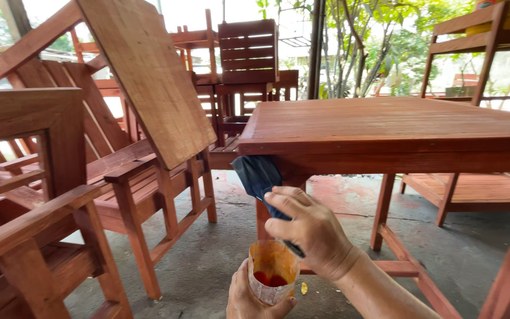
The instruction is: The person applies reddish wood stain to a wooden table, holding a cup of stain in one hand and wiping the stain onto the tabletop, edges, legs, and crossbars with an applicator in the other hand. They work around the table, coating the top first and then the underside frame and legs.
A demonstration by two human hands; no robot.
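A reddish-brown wooden counter point(396, 127) with a slatted top fills the right half of the view, standing on a grey concrete floor point(208, 260). At left, stained wooden armchairs point(143, 183) are crowded together, and a flat wooden board point(149, 77) leans tilted across them. Behind, more chairs are stacked, with a slatted crate-like piece point(248, 52) on top. A low slatted platform point(473, 189) sits under the counter's far side. Green trees point(379, 53) show in daylight beyond, and another wooden frame point(479, 41) rises at upper right.
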